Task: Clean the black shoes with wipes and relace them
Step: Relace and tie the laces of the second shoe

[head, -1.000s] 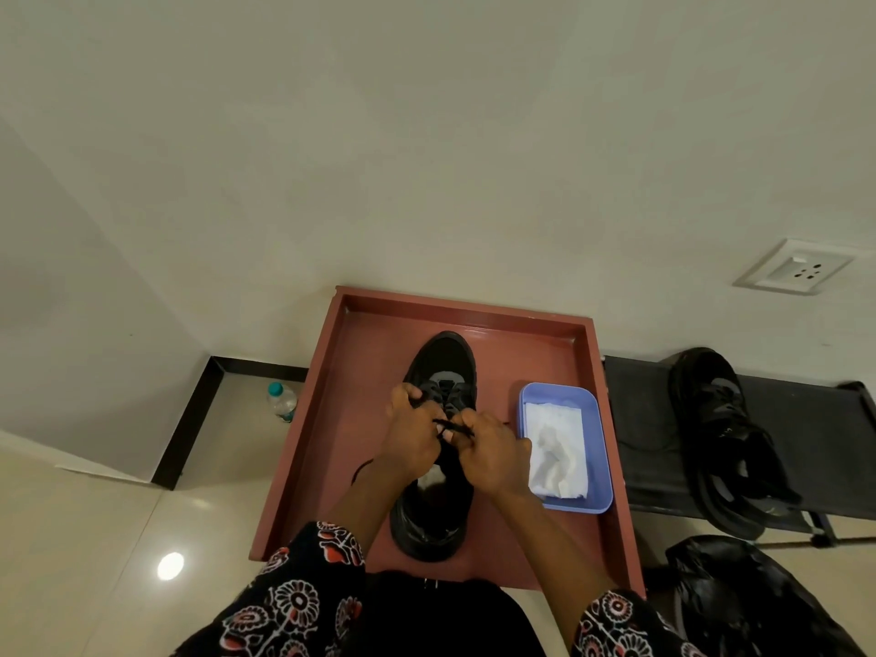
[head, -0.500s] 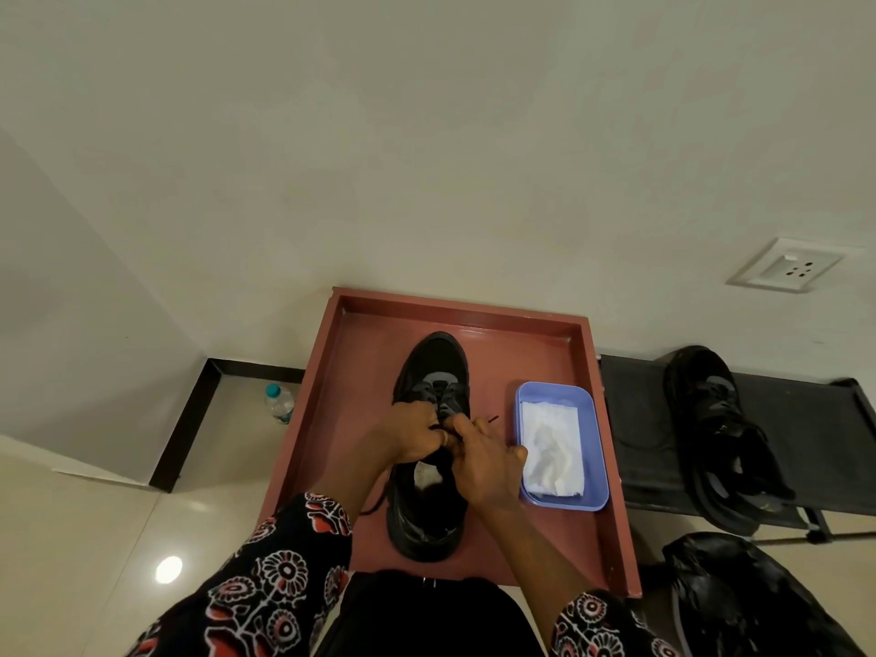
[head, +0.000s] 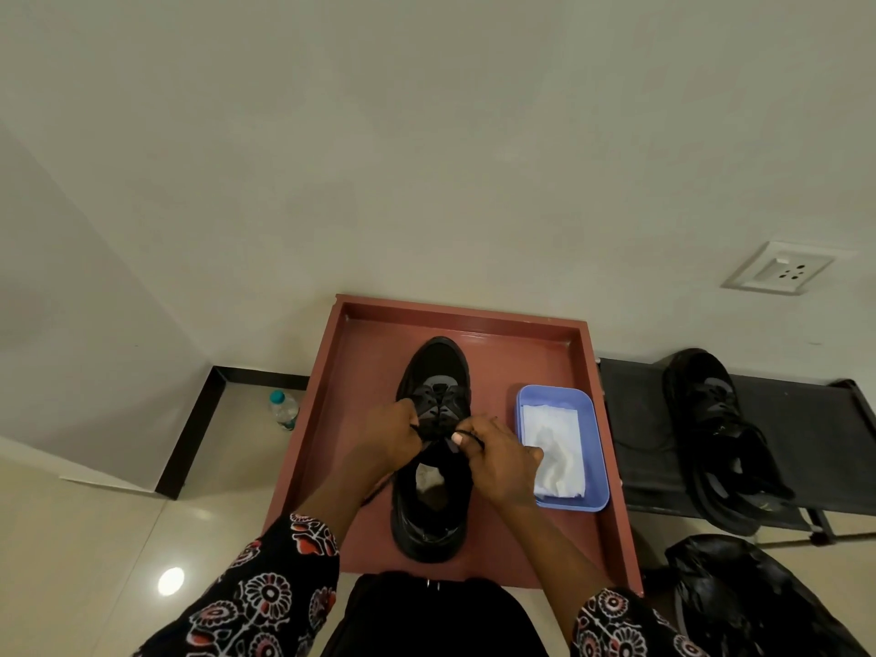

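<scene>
A black shoe (head: 433, 372) stands toe-away in the middle of a reddish-brown tray (head: 360, 362). Both my hands sit over its lacing. My left hand (head: 391, 431) pinches the black lace at the shoe's left side, with a loose end trailing back toward my wrist. My right hand (head: 497, 455) pinches the lace (head: 469, 434) at the right side, thumbnail up. White paper shows inside the shoe's opening. A blue tub (head: 599, 448) holding white wipes (head: 552, 448) lies right of the shoe. The second black shoe (head: 716, 429) rests on a black rack.
The black rack (head: 635, 410) stands right of the tray against the wall. A black plastic bag (head: 749, 599) lies on the floor at the lower right. A small water bottle (head: 283, 410) stands on the floor left of the tray. A wall socket (head: 777, 267) is up right.
Both hands stay on the lace over the shoe's tongue; they have moved slightly apart after coming close together, and the left forearm has swung in from the left.
</scene>
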